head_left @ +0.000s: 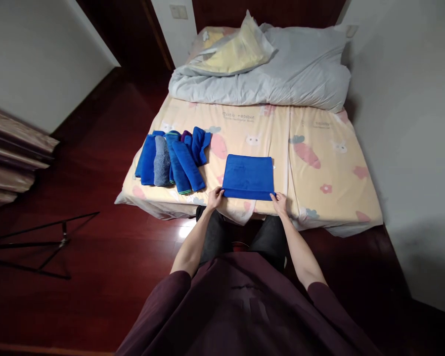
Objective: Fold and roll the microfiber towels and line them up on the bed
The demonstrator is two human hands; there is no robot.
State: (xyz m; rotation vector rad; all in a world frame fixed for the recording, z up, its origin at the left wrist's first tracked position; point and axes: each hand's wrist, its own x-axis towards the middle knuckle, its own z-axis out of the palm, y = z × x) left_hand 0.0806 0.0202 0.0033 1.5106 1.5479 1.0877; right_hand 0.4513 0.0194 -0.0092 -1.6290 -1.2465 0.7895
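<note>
A blue towel lies folded flat near the foot edge of the bed, which has a cream sheet printed with carrots and rabbits. My left hand pinches the towel's near left corner. My right hand pinches its near right corner. Both hands rest at the mattress edge with fingers closed on the cloth.
A row of several rolled blue and grey towels sits on the bed's left side. A grey duvet and yellow pillow are heaped at the head. A black tripod lies on the dark wood floor at left. White walls flank the bed.
</note>
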